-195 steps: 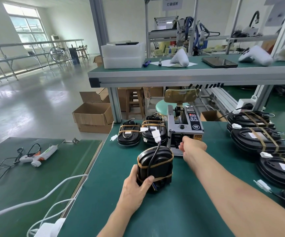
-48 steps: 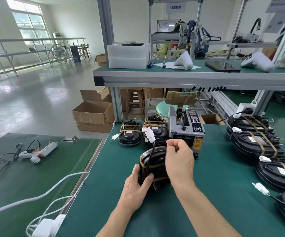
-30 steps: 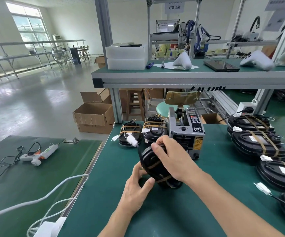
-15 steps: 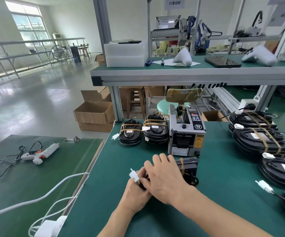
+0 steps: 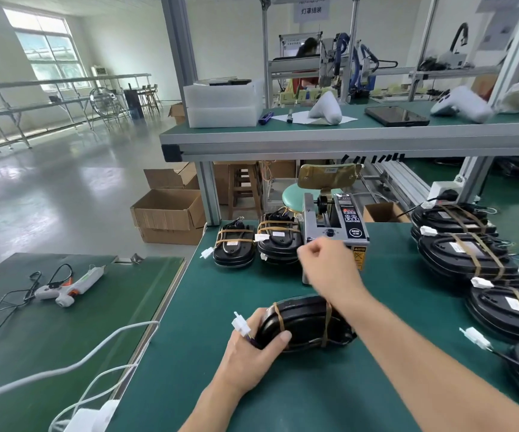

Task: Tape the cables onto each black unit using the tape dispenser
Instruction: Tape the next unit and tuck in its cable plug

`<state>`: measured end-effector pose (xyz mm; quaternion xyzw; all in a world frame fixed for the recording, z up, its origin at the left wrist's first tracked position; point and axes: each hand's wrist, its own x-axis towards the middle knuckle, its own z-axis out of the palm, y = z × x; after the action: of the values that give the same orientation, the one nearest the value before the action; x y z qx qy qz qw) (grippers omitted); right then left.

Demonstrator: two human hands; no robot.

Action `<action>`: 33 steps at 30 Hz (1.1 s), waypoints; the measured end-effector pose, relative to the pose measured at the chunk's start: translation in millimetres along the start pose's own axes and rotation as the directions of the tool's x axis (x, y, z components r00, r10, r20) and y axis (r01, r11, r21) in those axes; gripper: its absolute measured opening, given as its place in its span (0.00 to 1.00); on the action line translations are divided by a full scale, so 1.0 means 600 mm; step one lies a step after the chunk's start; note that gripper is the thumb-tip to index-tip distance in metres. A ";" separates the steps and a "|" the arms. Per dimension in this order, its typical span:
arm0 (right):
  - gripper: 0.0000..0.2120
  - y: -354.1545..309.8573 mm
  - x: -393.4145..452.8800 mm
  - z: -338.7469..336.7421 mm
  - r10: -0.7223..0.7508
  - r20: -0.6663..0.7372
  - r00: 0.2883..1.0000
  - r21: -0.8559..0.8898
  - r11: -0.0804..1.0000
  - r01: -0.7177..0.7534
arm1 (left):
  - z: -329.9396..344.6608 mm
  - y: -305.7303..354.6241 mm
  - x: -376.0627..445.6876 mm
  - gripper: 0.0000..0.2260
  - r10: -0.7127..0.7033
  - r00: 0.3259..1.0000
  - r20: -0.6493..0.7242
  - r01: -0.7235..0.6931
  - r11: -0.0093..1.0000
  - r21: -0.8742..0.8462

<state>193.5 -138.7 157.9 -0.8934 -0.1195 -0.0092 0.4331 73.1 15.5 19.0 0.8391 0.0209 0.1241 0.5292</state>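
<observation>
Right hand [image 5: 323,263] lifted to dispenser [image 5: 336,232], blurred, curled | left hand [image 5: 252,347] grips unit [image 5: 304,322]

Right hand [image 5: 323,263] now, seemingly, at dispenser [image 5: 336,226].

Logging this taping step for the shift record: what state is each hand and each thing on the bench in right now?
Left hand: grips the black unit's end.
Right hand: fingers curled, at the tape dispenser's front.
Black unit: lying flat, two tape bands across it.
White connector: sticks up beside the left hand.
Tape dispenser: upright.
Two units behind: taped, flat.
</observation>
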 end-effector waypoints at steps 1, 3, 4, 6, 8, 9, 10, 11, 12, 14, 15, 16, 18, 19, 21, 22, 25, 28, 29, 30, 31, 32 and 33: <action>0.13 0.011 0.024 -0.012 0.115 -0.019 0.993 0.076 0.991 -0.113 | 0.000 0.001 0.000 0.15 -0.004 1.000 0.005 0.004 1.000 -0.005; 0.09 0.042 0.064 -0.031 0.325 -0.011 0.946 0.204 0.926 -0.316 | -0.001 0.002 -0.001 0.16 -0.007 1.000 0.009 0.007 1.000 -0.010; 0.08 0.058 0.078 -0.036 0.404 -0.006 0.915 0.220 0.893 -0.393 | -0.001 0.003 -0.001 0.17 -0.008 1.000 0.010 0.008 1.000 -0.015; 0.07 0.086 0.093 -0.039 0.484 0.021 0.875 0.233 0.848 -0.475 | -0.002 0.004 0.000 0.17 -0.012 1.000 0.010 0.013 1.000 -0.026; 0.06 0.098 0.103 -0.035 0.517 0.044 0.855 0.267 0.819 -0.508 | -0.002 0.004 0.001 0.17 -0.017 1.000 0.006 0.017 0.999 -0.031; 0.06 0.100 0.106 -0.032 0.529 0.048 0.847 0.281 0.807 -0.520 | -0.001 0.004 0.001 0.17 -0.020 1.000 0.004 0.021 0.999 -0.029; 0.05 0.102 0.109 -0.028 0.540 0.042 0.841 0.297 0.797 -0.526 | -0.001 0.005 0.001 0.17 -0.020 1.000 0.002 0.020 0.999 -0.027; 0.05 0.102 0.110 -0.023 0.550 0.034 0.834 0.314 0.787 -0.531 | -0.001 0.004 0.000 0.17 -0.017 1.000 0.002 0.017 0.999 -0.029; 0.04 0.101 0.112 -0.019 0.561 0.030 0.827 0.332 0.775 -0.538 | -0.001 0.003 0.000 0.17 -0.016 1.000 0.003 0.017 0.999 -0.035; 0.04 0.097 0.113 -0.011 0.578 0.040 0.815 0.358 0.753 -0.552 | -0.001 0.002 0.001 0.17 -0.018 1.000 0.007 0.018 0.999 -0.044; 0.04 0.096 0.113 -0.008 0.582 0.042 0.812 0.366 0.747 -0.555 | -0.001 0.003 0.000 0.17 -0.017 1.000 0.006 0.017 0.999 -0.044; 0.05 0.096 0.114 -0.005 0.586 0.042 0.809 0.374 0.742 -0.556 | -0.001 0.003 0.000 0.17 -0.015 1.000 0.004 0.016 0.999 -0.040; 0.05 0.097 0.115 -0.003 0.590 0.038 0.806 0.389 0.735 -0.556 | -0.002 0.002 0.000 0.17 -0.014 1.000 -0.001 0.014 0.999 -0.034; 0.05 0.098 0.116 -0.003 0.592 0.038 0.805 0.398 0.730 -0.556 | -0.003 0.002 0.001 0.17 -0.014 1.000 -0.002 0.014 0.999 -0.033; 0.06 0.099 0.118 -0.003 0.600 0.049 0.798 0.426 0.710 -0.560 | -0.002 0.001 0.000 0.17 -0.017 1.000 -0.003 0.017 0.999 -0.030; 0.06 0.099 0.119 -0.003 0.606 0.060 0.793 0.442 0.696 -0.566 | -0.002 0.001 0.000 0.17 -0.020 1.000 -0.004 0.020 0.999 -0.029; 0.07 0.101 0.122 0.000 0.623 0.087 0.777 0.470 0.662 -0.584 | -0.002 0.000 0.000 0.17 -0.020 1.000 -0.006 0.020 0.999 -0.027; 0.07 0.104 0.124 0.001 0.629 0.089 0.772 0.480 0.652 -0.587 | -0.001 -0.001 0.001 0.17 -0.027 1.000 -0.003 0.027 0.999 -0.027; 0.07 0.105 0.124 0.001 0.630 0.091 0.771 0.483 0.649 -0.587 | -0.001 -0.002 0.001 0.17 -0.027 1.000 -0.002 0.027 0.999 -0.027; 0.07 0.105 0.125 0.002 0.629 0.095 0.772 0.488 0.646 -0.586 | 0.000 -0.002 0.001 0.17 -0.024 1.000 -0.002 0.024 0.999 -0.027; 0.07 0.106 0.125 0.002 0.626 0.100 0.773 0.493 0.644 -0.585 | 0.000 -0.003 0.002 0.18 -0.019 1.000 -0.005 0.019 0.999 -0.026; 0.07 0.107 0.125 0.003 0.625 0.103 0.774 0.496 0.642 -0.584 | 0.000 -0.003 0.002 0.18 -0.016 1.000 -0.007 0.016 1.000 -0.027; 0.08 0.108 0.126 0.003 0.625 0.104 0.774 0.498 0.641 -0.584 | 0.000 -0.003 0.002 0.19 -0.015 1.000 -0.009 0.015 0.999 -0.028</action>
<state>281.0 -160.1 115.8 -0.7351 0.2046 0.1329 0.6326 74.3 16.3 17.7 0.8308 0.0279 0.1241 0.5418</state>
